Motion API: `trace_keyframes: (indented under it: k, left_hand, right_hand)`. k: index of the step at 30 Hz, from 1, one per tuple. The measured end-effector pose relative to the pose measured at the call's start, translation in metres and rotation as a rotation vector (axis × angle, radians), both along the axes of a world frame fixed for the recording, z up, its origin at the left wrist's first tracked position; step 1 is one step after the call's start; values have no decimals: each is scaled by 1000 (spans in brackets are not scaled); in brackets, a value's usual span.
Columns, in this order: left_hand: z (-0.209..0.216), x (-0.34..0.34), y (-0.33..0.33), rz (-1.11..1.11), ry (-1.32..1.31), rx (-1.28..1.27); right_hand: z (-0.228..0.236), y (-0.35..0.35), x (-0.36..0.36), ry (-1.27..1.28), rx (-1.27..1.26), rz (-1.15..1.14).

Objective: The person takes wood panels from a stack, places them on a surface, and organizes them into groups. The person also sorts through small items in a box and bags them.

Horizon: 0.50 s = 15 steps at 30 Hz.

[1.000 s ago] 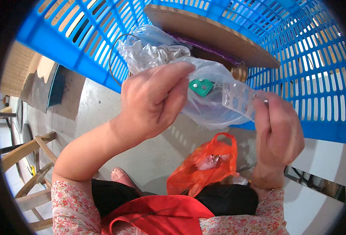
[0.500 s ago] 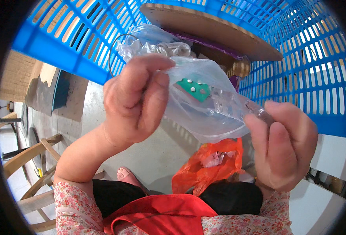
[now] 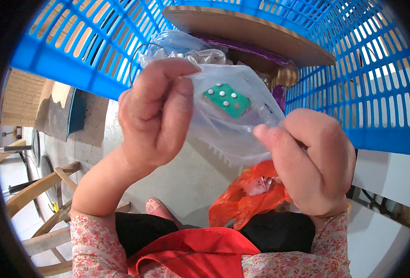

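Note:
My left hand point(image 3: 156, 109) pinches the upper left edge of a clear plastic bag point(image 3: 214, 134) between thumb and fingers. Inside the bag, or seen through its film, lies a small flat green piece point(image 3: 232, 104) with several white round dots. My right hand point(image 3: 314, 157) is closed at the bag's right side, its thumb against the film. Beside its fingertips a shiny clear plastic strip point(image 3: 269, 113) shows. The strip runs in under the right fingers, which hide its end.
A blue slatted plastic crate point(image 3: 70, 74) surrounds the far side, holding a brown board point(image 3: 246, 32) and crumpled clear bags point(image 3: 181, 46). Below hangs an orange plastic bag point(image 3: 237, 194) with clear scraps in it. A wooden frame point(image 3: 42, 190) stands at the left.
My right hand has moved left and slightly up, closer to the green piece, and less of the clear strip shows. More of the green piece is visible. My left hand keeps its pinch.

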<state>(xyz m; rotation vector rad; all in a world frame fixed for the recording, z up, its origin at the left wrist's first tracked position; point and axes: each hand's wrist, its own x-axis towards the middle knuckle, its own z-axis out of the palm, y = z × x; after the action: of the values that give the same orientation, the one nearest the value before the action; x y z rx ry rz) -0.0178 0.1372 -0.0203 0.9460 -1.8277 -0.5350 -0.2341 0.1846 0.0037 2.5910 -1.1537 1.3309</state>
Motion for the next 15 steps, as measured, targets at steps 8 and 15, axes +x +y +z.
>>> trace_keyframes:
  k: [8, 15]
  left_hand:
    - [1, -6, 2, -87, -131, -174]
    - [0, 13, -4, 43, -76, -104]
  right_hand:
    - [-13, -11, 9, 209, -66, 126]
    - [-4, -6, 10, 401, 77, 27]
